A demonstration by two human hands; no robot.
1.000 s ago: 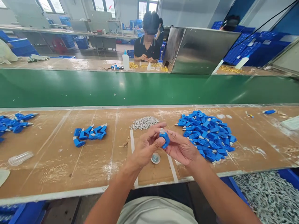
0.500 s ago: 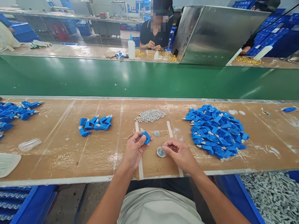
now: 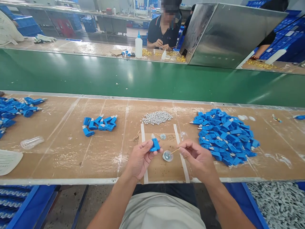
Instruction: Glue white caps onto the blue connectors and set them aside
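Observation:
My left hand (image 3: 140,159) pinches a small blue plastic part (image 3: 155,145) with a whitish tip, held above the cardboard-covered bench. Between the thumb and fingers of my right hand (image 3: 199,159) is a thin wooden stick (image 3: 175,150). The stick's far end reaches the edge of a small round dish (image 3: 164,159) of clear, shiny substance. Behind that dish sits a smaller blob of clear material (image 3: 162,136), with another thin stick by it. Farther back lies a heap of small grey pellets (image 3: 157,117).
A big pile of blue parts (image 3: 226,136) lies right, a small group (image 3: 88,132) left, more at far left (image 3: 14,111). A clear plastic cup (image 3: 32,142) rests on its side. Beyond the green belt (image 3: 100,74), a person works beside a white bottle (image 3: 138,47) and metal panel (image 3: 219,38).
My right hand has drawn back slightly to the right, so the stick now shows between the fingers and the dish. The blue part in my left hand is turned differently. The view has shifted slightly.

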